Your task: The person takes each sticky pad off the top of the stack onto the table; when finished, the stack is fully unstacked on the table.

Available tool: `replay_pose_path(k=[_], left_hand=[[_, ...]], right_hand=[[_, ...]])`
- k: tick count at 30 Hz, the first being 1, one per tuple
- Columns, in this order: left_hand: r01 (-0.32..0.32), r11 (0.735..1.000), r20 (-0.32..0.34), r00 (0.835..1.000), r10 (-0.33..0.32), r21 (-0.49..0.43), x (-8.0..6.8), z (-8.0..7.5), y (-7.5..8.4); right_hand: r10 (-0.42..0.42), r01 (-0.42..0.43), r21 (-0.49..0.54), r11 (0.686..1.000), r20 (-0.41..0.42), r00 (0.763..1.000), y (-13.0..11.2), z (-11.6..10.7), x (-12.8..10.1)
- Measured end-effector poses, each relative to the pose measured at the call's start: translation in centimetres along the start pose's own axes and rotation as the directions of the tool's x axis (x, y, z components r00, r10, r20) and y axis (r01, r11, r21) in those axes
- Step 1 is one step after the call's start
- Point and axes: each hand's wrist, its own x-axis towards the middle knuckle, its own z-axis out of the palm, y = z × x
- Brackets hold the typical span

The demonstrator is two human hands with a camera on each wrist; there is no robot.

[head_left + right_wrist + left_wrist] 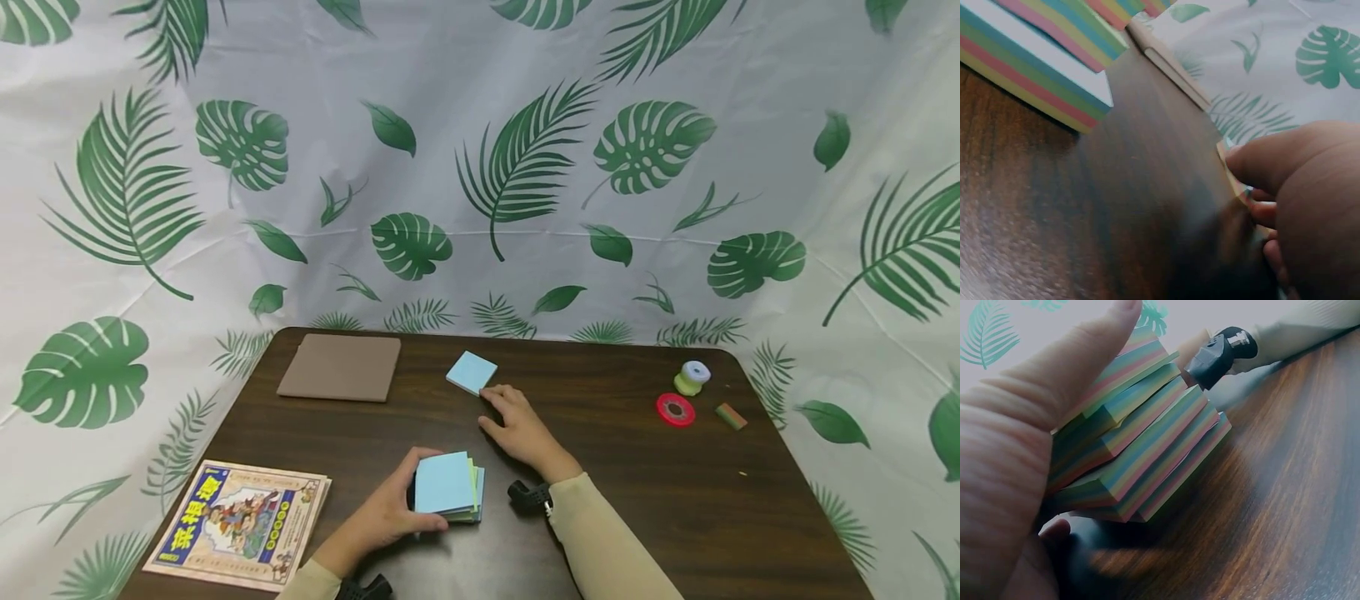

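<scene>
Gripping item 1: left hand (pixel 390 517) curls thumb and fingers around a fanned stack of sticky-note pads (pixel 448 487), blue top sheet, striped multicolour edges, resting on the dark wooden table (pixel 615 500) near its front edge. Item 2: right hand (pixel 521 429), fingers relaxed and lying on the table, fingertips touching a single blue sticky-note pad (pixel 472 372) further back. Item 3: brown flat board (pixel 341 367), back left. Item 4: illustrated booklet (pixel 238 523), front left, large Chinese characters on cover, not legible in full. Item 5: red tape ring (pixel 675 409), a small green-and-blue roll (pixel 692 377) and a small block (pixel 731 416), right side. Backdrop: leaf-print cloth (pixel 480 167).
</scene>
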Motion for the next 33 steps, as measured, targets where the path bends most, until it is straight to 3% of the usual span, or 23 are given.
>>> replay_pose_path(k=[7,14,24,33], left_hand=[[0.004,1.000,-0.013,1.000,-0.004,-0.011,0.3,-0.5,0.6],[0.018,1.000,-0.025,1.000,-0.018,0.000,-0.3,-0.4,0.2],[0.016,1.000,-0.020,1.000,-0.017,-0.013,-0.1,-0.2,0.4],[0.037,0.999,-0.018,0.999,-0.037,-0.009,-0.1,0.1,0.5]], right_hand=[[0.011,-0.007,-0.047,0.999,0.086,0.996,-0.9,-1.1,0.3],[0.044,-0.019,-0.118,0.993,0.212,0.976,-2.8,-2.1,-0.2],[0.034,0.000,-0.111,0.994,0.299,0.954,-6.4,-5.2,-1.4],[0.006,0.027,-0.100,0.995,0.312,0.950,-8.8,-6.4,-2.6]])
